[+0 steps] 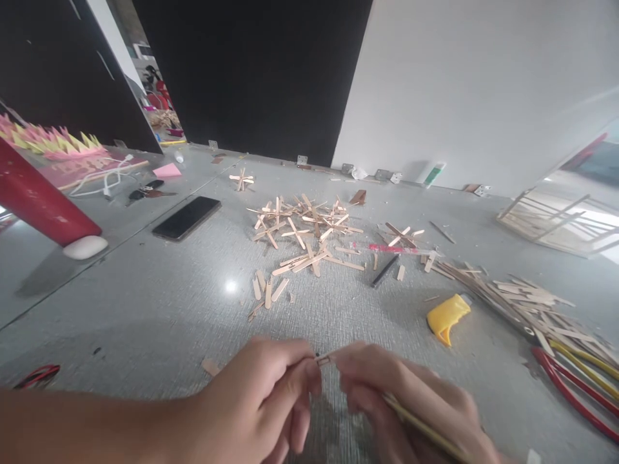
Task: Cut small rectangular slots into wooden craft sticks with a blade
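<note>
My left hand point(264, 403) and my right hand point(406, 403) meet at the bottom of the head view, both closed in a pinch. Between their fingertips sits a small wooden piece point(323, 359). A thin yellowish stick, like a pencil point(420, 428), runs through my right hand toward the lower right. Beyond the hands, a heap of cut wooden sticks point(304, 235) lies spread on the grey floor point(159, 303).
A black phone point(186, 218) lies at the left. A yellow cutter point(447, 317), a black pen point(385, 270) and a bundle of long sticks point(527, 303) lie at the right. Red and yellow pliers handles point(580, 386) rest far right. A wooden frame point(556, 222) stands behind.
</note>
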Motion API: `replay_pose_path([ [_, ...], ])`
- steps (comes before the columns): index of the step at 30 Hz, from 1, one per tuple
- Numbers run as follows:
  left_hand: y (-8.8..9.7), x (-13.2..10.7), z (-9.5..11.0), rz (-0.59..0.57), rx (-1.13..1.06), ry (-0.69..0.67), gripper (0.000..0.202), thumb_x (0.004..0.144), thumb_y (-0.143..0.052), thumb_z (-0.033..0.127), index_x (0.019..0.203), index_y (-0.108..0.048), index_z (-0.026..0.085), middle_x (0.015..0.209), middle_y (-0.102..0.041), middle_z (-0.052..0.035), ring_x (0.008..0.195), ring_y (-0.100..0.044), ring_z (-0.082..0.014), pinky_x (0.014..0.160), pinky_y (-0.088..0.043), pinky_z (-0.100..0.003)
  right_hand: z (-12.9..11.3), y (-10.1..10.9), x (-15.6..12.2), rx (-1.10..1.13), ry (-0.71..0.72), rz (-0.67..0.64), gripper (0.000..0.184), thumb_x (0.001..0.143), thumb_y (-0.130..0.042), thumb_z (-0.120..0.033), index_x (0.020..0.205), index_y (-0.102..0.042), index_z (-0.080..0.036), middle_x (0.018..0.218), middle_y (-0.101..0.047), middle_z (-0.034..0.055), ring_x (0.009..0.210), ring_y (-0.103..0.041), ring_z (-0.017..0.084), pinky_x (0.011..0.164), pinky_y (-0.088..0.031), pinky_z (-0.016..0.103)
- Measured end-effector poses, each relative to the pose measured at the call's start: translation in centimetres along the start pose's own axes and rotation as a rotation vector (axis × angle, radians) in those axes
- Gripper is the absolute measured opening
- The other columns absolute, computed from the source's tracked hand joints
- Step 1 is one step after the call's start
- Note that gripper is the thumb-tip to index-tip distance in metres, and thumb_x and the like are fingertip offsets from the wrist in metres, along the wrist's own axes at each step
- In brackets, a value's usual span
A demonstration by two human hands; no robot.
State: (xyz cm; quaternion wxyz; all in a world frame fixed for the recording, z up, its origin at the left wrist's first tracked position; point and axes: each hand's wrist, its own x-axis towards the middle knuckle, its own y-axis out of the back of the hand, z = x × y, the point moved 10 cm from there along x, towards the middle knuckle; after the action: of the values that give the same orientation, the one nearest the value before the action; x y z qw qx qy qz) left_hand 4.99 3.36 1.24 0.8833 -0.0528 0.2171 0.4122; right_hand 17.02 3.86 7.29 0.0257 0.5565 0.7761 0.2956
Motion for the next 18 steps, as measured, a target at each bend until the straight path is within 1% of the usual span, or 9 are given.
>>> replay_pose_path([
  [2, 0.3, 1.3, -1.2, -0.039, -0.047, 0.026, 0.044, 0.104, -0.035, 0.058, 0.085, -0.049, 0.020, 0.066, -0.056, 0.0038, 0.040, -0.046, -0.0052, 0.035, -0.037, -0.014, 2.4, -0.8, 0.5, 0.023, -0.035, -0.001, 0.016, 0.102, -0.050, -0.027, 0.102, -0.066, -0.025, 0.066, -0.063, 0.0002, 0.050, -0.056, 0.013, 0.047, -0.047, 0.025],
  [3, 0.5, 1.9, -1.9, -0.041, -0.061, 0.048, 0.039, 0.105, -0.037, 0.054, 0.089, -0.049, 0.020, 0.065, -0.056, 0.0044, 0.040, -0.047, -0.0056, 0.034, -0.038, -0.013, 3.6, -1.3, 0.6, 0.060, -0.069, -0.018, 0.018, 0.104, -0.048, -0.030, 0.101, -0.065, -0.024, 0.063, -0.060, -0.0008, 0.049, -0.054, 0.013, 0.046, -0.045, 0.025],
  [5, 0.9, 2.6, -2.9, -0.047, -0.093, 0.085, 0.035, 0.106, -0.036, 0.049, 0.090, -0.047, 0.020, 0.063, -0.056, 0.0050, 0.038, -0.047, -0.0058, 0.032, -0.040, -0.013, 5.8, -2.2, 0.7, 0.154, -0.162, -0.045, 0.024, 0.106, -0.045, -0.036, 0.099, -0.063, -0.021, 0.063, -0.058, -0.0014, 0.051, -0.053, 0.012, 0.048, -0.045, 0.025],
  [7, 1.1, 3.0, -3.4, -0.047, -0.093, 0.109, 0.033, 0.107, -0.035, 0.045, 0.089, -0.047, 0.019, 0.062, -0.056, 0.0053, 0.037, -0.048, -0.0056, 0.031, -0.040, -0.012, 7.1, -2.8, 0.6, 0.235, -0.232, -0.059, 0.027, 0.107, -0.043, -0.039, 0.100, -0.060, -0.020, 0.067, -0.059, -0.0008, 0.054, -0.055, 0.012, 0.051, -0.046, 0.025],
  [10, 1.1, 2.9, -3.5, -0.053, -0.074, 0.110, 0.035, 0.108, -0.032, 0.044, 0.089, -0.047, 0.019, 0.063, -0.057, 0.0050, 0.037, -0.049, -0.0053, 0.031, -0.041, -0.012, 7.2, -3.0, 0.6, 0.272, -0.251, -0.065, 0.028, 0.107, -0.044, -0.042, 0.101, -0.059, -0.019, 0.070, -0.060, -0.0001, 0.057, -0.057, 0.012, 0.054, -0.047, 0.026],
  [13, 1.1, 2.8, -3.5, -0.058, -0.054, 0.132, 0.034, 0.108, -0.031, 0.043, 0.091, -0.047, 0.019, 0.065, -0.058, 0.0042, 0.038, -0.050, -0.0052, 0.031, -0.042, -0.011, 6.8, -3.1, 0.8, 0.220, -0.233, -0.091, 0.030, 0.107, -0.043, -0.042, 0.099, -0.060, -0.019, 0.070, -0.060, 0.0001, 0.058, -0.058, 0.013, 0.055, -0.047, 0.027],
  [18, 1.2, 2.8, -3.6, -0.071, -0.037, 0.176, 0.030, 0.109, -0.031, 0.038, 0.090, -0.045, 0.019, 0.065, -0.059, 0.0045, 0.037, -0.050, -0.0048, 0.031, -0.042, -0.012, 6.7, -3.1, 1.0, 0.135, -0.235, -0.102, 0.032, 0.108, -0.041, -0.042, 0.097, -0.062, -0.020, 0.066, -0.058, -0.0020, 0.056, -0.054, 0.012, 0.055, -0.045, 0.027],
])
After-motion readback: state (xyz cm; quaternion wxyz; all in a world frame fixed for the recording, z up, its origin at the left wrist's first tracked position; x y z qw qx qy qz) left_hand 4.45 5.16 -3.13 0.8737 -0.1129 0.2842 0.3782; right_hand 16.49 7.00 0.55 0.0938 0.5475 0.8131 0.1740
